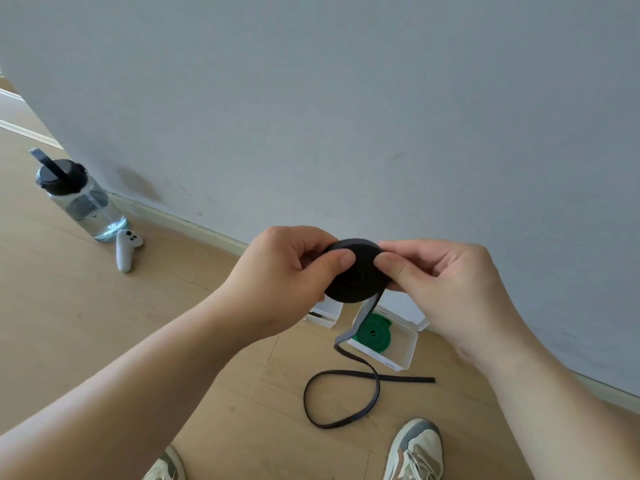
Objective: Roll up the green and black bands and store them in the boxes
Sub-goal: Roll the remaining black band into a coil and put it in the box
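Floor: pale wood boards [104,323], running up to a white skirting board [180,221].
Wall: plain grey-blue [346,98], with a few scuffs low down.
Clutter: a clear water bottle [79,199] with a dark lid stands at the far left, and a white controller [125,249] lies just beside it.
Feet: two pale shoes [415,452] at the near edge.
Black band: a flat, tight disc [353,275] held up in the air above the boxes. Its loose tail [346,403] drops to the floor and curls there in one loop.
Green band: fully coiled [374,332], lying inside the open box [408,348] by the wall. A second box [327,315] sits just left of it, mostly hidden.
Left hand: [287,282] curled fingers behind the disc, thumb pressed on its near face, pinching it.
Right hand: [450,289] pinches the disc's opposite edge, thumb in front, where the tail leaves the roll.
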Demonstrator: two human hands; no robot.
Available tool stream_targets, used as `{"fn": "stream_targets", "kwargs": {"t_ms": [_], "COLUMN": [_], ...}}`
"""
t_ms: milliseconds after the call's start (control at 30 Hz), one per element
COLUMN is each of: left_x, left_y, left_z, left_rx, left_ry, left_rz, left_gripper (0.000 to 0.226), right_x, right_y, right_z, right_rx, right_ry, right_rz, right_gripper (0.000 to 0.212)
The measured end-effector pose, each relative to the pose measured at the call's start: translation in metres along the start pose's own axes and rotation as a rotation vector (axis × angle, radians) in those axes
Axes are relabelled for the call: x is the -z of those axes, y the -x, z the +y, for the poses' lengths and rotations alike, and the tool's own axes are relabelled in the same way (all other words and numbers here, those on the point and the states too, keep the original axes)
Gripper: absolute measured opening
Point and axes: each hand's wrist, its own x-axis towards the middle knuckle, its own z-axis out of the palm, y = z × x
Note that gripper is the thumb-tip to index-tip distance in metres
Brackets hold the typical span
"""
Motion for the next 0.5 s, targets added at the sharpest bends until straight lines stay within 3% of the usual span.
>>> {"fn": "stream_targets", "kwargs": {"t_ms": [133,233,333,400,500], "left_x": [0.001,-0.002,-0.003,-0.001,0.000], "left_y": [-0.002,-0.001,-0.001,-0.003,-0.001], "left_z": [0.000,-0.001,0.000,-0.001,-0.002], "left_rx": [0.061,0.107,0.162,0.123,-0.015], "left_ry": [0.209,0.354,0.336,0.095,-0.155], "left_rz": [0.068,0.007,-0.123,-0.119,-0.066], "left_gripper": [0.020,0.023,0.020,0.008,0.029], "right_x": [-0.001,0.001,0.006,0.010,0.005], "right_y": [0.000,-0.002,-0.001,0.002,0.005], "right_z": [-0.004,-0.004,0.001,0.003,0.005], "right_rx": [-0.128,-0.124,-0.029,0.073,0.295], "right_ry": [-0.237,-0.243,0.006,0.252,0.545], "right_rz": [-0.025,-0.028,0.007,0.001,-0.040], "right_gripper": [0.015,0.014,0.014,0.014,0.015]}}
